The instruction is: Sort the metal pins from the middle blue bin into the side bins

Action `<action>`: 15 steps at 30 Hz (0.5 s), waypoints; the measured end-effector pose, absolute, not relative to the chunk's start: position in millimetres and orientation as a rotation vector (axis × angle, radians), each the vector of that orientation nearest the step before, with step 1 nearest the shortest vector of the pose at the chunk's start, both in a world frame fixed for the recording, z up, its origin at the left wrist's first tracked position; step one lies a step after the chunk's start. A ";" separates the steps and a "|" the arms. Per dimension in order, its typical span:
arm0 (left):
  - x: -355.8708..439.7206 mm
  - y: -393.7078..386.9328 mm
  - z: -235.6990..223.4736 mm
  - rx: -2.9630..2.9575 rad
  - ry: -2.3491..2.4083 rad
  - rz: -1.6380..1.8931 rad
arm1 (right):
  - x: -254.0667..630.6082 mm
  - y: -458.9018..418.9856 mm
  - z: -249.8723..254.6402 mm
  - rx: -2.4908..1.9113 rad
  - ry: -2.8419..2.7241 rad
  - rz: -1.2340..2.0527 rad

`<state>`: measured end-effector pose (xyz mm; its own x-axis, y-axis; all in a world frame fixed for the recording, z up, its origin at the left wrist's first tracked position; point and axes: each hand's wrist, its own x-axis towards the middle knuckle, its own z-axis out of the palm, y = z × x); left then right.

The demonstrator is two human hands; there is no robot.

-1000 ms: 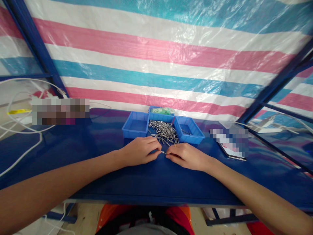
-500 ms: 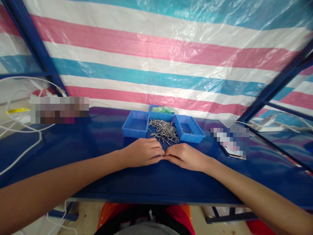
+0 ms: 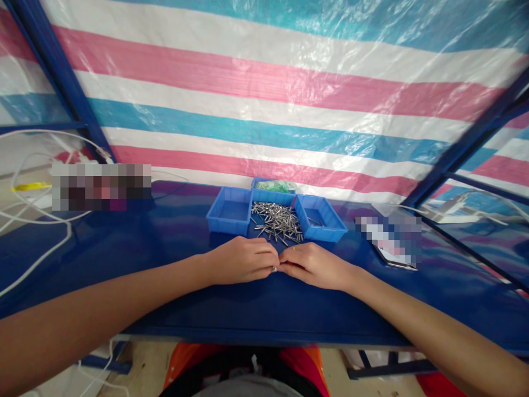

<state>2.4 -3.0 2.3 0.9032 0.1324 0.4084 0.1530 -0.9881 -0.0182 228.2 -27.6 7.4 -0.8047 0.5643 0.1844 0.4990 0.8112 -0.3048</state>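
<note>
My left hand [image 3: 243, 260] and my right hand [image 3: 313, 266] meet at the fingertips, low over the table. The left fingers are closed in a pinch, and a shiny tip of a small metal pin [image 3: 274, 269] shows there. The right fingers are pinched against the same spot; what lies between them is too small to make out. Just beyond the hands is a loose pile of small metal pins [image 3: 279, 220]. It lies between a left blue bin [image 3: 228, 223] and a right blue bin [image 3: 326, 230], which has a few pins inside.
Behind the pile stands another blue bin [image 3: 273, 195] with a green plastic bag [image 3: 275, 186]. A flat, partly blurred device [image 3: 397, 263] lies on the blue table [image 3: 198, 314] at right. White cables [image 3: 61, 242] loop at left. A striped sheet [image 3: 248, 82] hangs behind.
My left fingers have shifted down slightly, and a shiny metal tip now shows at them. The right hand has barely moved. Bins and pile look unchanged.
</note>
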 end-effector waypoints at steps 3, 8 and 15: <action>3.0 -4.3 1.2 -3.061 -0.279 -0.656 | 229.4 -27.2 6.4 -0.813 -2.734 0.369; 2.9 -1.5 1.2 -3.045 -0.493 -0.704 | 232.1 -27.1 9.2 -0.831 -2.732 0.396; 2.9 0.8 1.4 -3.024 -0.554 -0.653 | 233.8 -26.9 11.6 -0.886 -2.741 0.300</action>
<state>2.9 0.8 1.4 0.8517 0.3394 0.3993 0.3389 -0.9379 0.0745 233.8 -26.9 11.6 -0.7859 0.5952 0.1674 0.5450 0.7947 -0.2673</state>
